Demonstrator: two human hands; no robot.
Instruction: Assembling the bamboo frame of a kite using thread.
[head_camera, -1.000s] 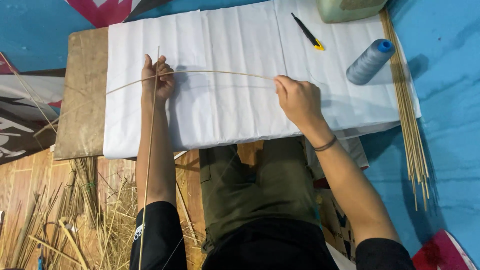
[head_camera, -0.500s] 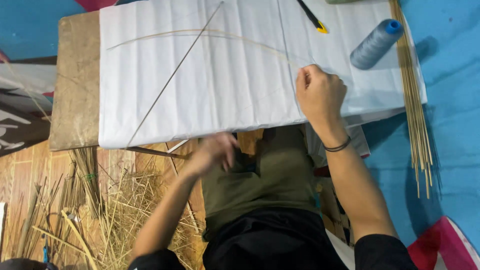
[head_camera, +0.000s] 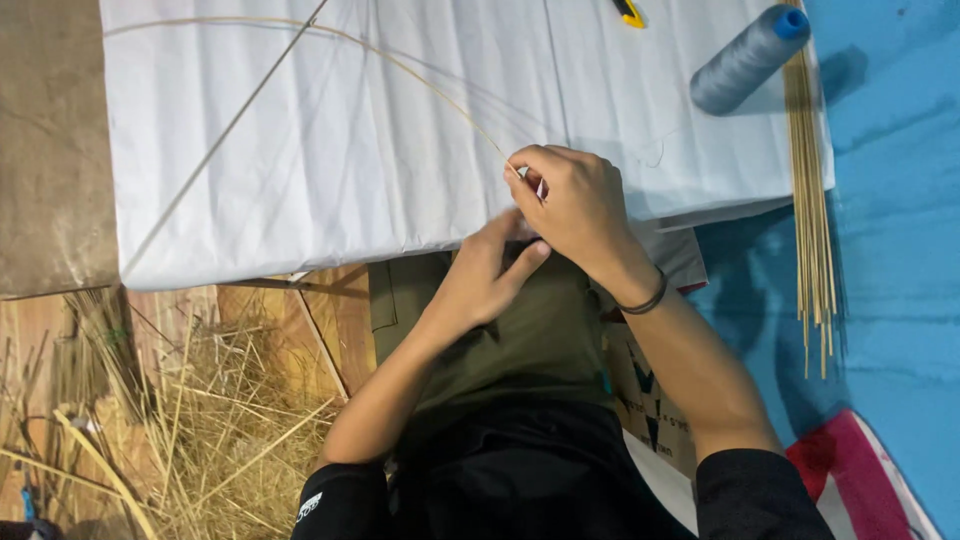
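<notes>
A white paper sheet (head_camera: 330, 150) lies spread on a low board. A thin bent bamboo strip (head_camera: 400, 62) arcs across it, crossed by a straight thin stick (head_camera: 215, 140). My right hand (head_camera: 575, 205) pinches the near end of the bent strip at the paper's front edge. My left hand (head_camera: 490, 275) is just below it, fingers reaching up to touch the right hand, holding nothing that I can make out.
A grey thread spool with a blue core (head_camera: 745, 60) lies at the paper's right corner. A bundle of thin bamboo sticks (head_camera: 810, 190) runs down the blue mat (head_camera: 900, 250). A yellow-black cutter (head_camera: 628, 10) is at the top. Dry straw (head_camera: 190, 420) is piled at lower left.
My left hand left the bent strip, dropped toward my lap, then rose to meet my right hand. The right hand kept the strip's end. The camera moved closer.
</notes>
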